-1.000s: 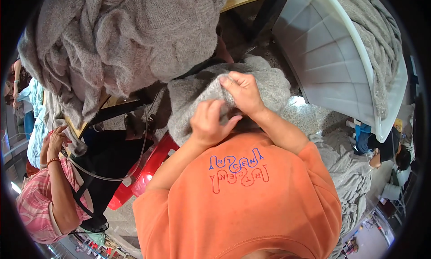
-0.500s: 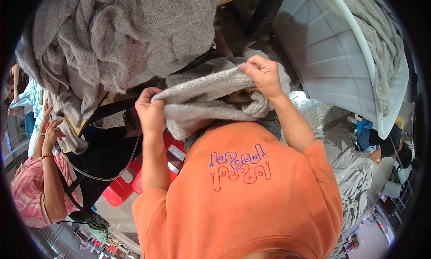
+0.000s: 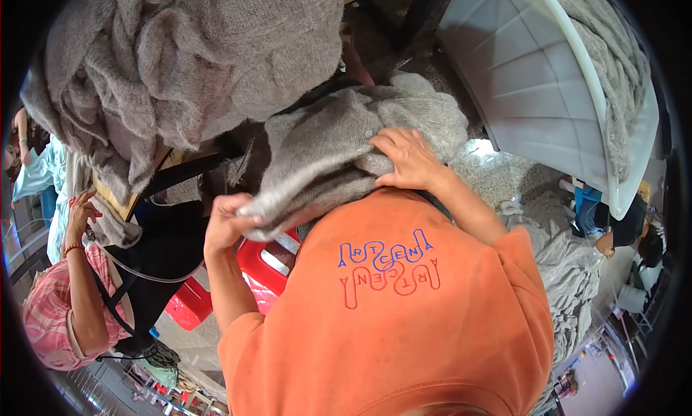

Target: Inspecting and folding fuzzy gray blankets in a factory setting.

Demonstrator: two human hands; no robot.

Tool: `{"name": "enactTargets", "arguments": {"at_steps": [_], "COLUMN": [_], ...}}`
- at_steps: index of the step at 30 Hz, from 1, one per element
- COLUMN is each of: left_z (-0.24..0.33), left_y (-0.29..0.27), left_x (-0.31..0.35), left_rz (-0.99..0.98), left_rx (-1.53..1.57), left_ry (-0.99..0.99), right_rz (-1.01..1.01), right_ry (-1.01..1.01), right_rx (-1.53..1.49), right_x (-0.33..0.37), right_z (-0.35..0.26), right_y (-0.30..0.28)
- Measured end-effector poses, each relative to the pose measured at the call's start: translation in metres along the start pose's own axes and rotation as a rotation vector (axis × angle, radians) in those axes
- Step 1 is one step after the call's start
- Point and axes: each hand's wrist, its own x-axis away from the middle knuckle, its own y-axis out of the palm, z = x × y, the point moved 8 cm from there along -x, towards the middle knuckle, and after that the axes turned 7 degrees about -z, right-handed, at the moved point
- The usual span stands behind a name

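Observation:
A grey fuzzy knit piece [image 3: 317,139] lies bunched across my lap, its near edge folded into a loose opening. My left hand [image 3: 229,223] pinches this edge at the left end. On the right part of the cloth lies my right hand [image 3: 412,160], its fingers stretched over the knit and its thumb apart. The underside of the knit is hidden against my legs.
A large heap of grey knitwear [image 3: 216,56] covers the table at the upper left. At the right stands a pale plastic bin [image 3: 526,77] with more knitwear over its rim. Red stools [image 3: 189,304] and a person in a pink checked shirt [image 3: 61,308] are at the left.
My left hand has moved down and slightly left, drawing the knit's edge with it. My right hand has come down from the raised edge onto the cloth, and its fingers have spread.

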Motion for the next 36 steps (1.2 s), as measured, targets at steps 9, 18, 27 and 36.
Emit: {"name": "enactTargets", "arguments": {"at_steps": [9,18,27,36], "left_z": [-0.173,-0.056,-0.079,-0.088], "left_y": [0.027,-0.044,0.048,0.024], "left_x": [0.034,-0.039,-0.079,-0.077], "left_rz": [-0.264,0.304,0.306,0.443], "left_rx": [-1.260,-0.782,-1.217,-0.957], "left_ry": [-0.546,-0.068,0.031,-0.050], "right_rz": [-0.461,-0.093,0.749,0.541], "right_ry": [0.150,0.388,0.598,0.993], "right_rx": [-0.014,0.212,-0.164,-0.654], "right_x": [0.058,0.024,0.111,0.182], "right_z": [0.044,0.060,0.139,0.213], "right_y": [0.039,-0.035,-0.047,0.028]}}
